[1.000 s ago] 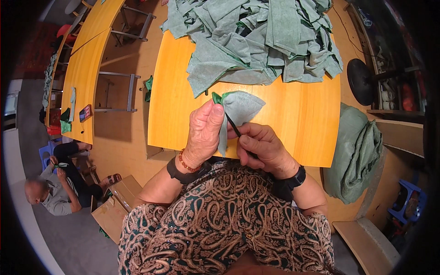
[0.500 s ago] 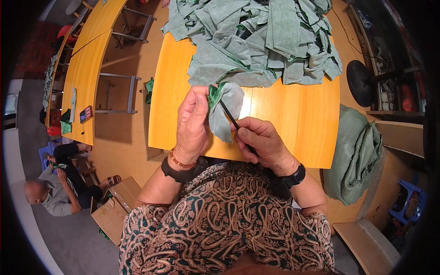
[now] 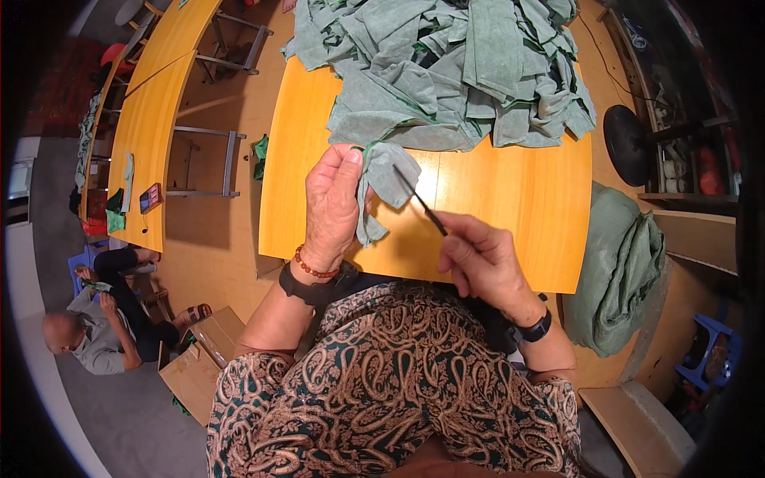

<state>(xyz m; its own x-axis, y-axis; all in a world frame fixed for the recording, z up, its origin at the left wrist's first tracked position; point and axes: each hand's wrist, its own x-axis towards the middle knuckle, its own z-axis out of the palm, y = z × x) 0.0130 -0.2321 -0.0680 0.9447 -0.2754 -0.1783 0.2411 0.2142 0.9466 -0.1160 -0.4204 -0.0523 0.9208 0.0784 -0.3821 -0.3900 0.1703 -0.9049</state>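
My left hand (image 3: 333, 195) pinches the top edge of a small grey-green fabric piece (image 3: 390, 174) whose green side shows a little at the fold. The cloth hangs over the near part of the yellow wooden table (image 3: 510, 215). In my right hand (image 3: 482, 259) is a thin black stick-like tool (image 3: 422, 205), its far end lying against the cloth. I cannot make out the tool's exact kind. Beyond both hands, a large heap of similar grey-green fabric pieces (image 3: 446, 72) covers the table's far part.
At the right stands a big bundle of green cloth (image 3: 613, 271) beside a shelf and a blue stool (image 3: 708, 350). A seated person (image 3: 107, 334) handles green cloth at the lower left, near a cardboard box (image 3: 203, 350). Another yellow table (image 3: 147, 135) runs along the left.
My right hand has moved right and slightly nearer me with the black tool, whose tip now lies across the cloth's grey side. The cloth has turned, showing less green.
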